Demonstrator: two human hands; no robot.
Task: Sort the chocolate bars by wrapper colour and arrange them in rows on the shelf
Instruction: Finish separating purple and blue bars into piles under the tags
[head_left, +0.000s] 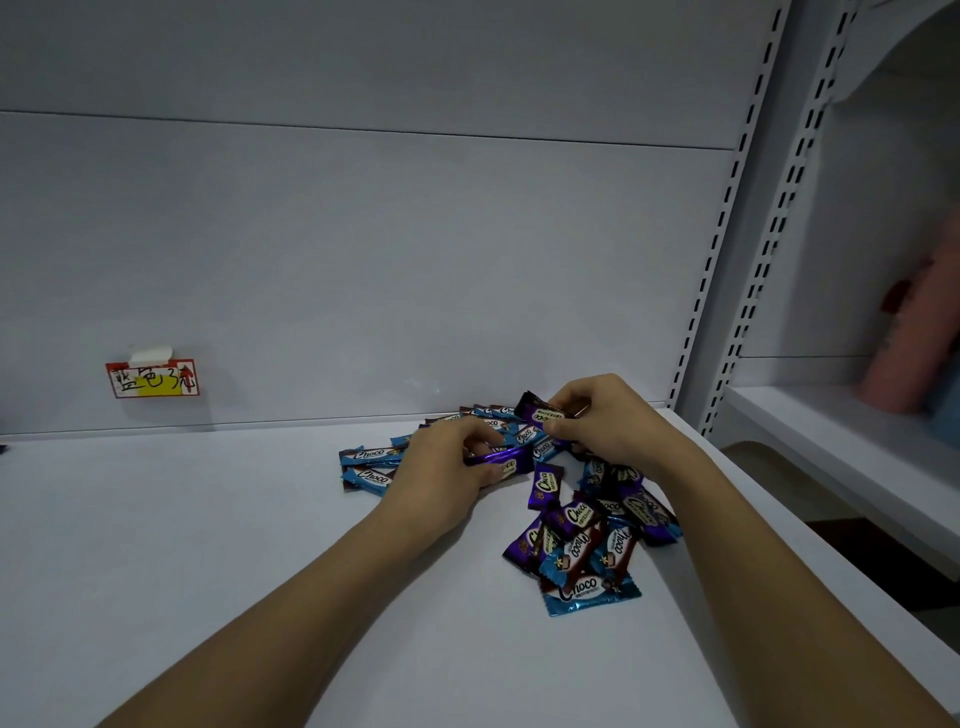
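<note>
A mixed heap of blue and purple chocolate bars (587, 530) lies on the white shelf (208, 545), right of its middle. Several blue bars (371, 465) lie side by side at the heap's left edge. My left hand (447, 465) grips a purple bar (506, 464) low over the heap. Just beyond it, near the back wall, my right hand (608, 421) pinches another purple bar (543, 412), lifted slightly above the pile. Both forearms reach in from the bottom of the view.
A red and yellow handwritten label (152, 378) is stuck to the back panel at the left. Slotted uprights (727, 218) bound the shelf on the right. Beyond them a neighbouring shelf (831, 441) carries a blurred pink item (914, 343).
</note>
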